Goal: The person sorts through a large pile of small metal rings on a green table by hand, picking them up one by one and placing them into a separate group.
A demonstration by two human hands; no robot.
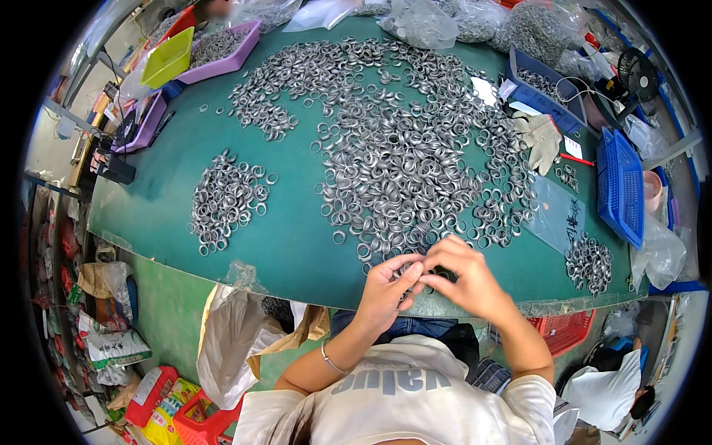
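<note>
My left hand (pixel 387 291) and my right hand (pixel 466 276) meet at the near edge of a large pile of grey metal rings (pixel 404 159). The left hand's fingers are curled, and a bit of grey metal ring shows between its thumb and fingers. My right hand pinches close against the left thumb; what lies in its fingertips is too small to make out. A smaller heap of rings (pixel 228 199) lies to the left, and another small heap (pixel 588 264) is at the right near the table's edge.
The green table (pixel 289 245) carries a yellow tray (pixel 168 59), a purple tray (pixel 222 55), a blue bin (pixel 545 89), a blue basket (pixel 620 185), a work glove (pixel 539 139) and a flat plastic bag (pixel 555 211). A paper sack (pixel 233 341) stands below the front edge. Another person (pixel 604 393) is behind right.
</note>
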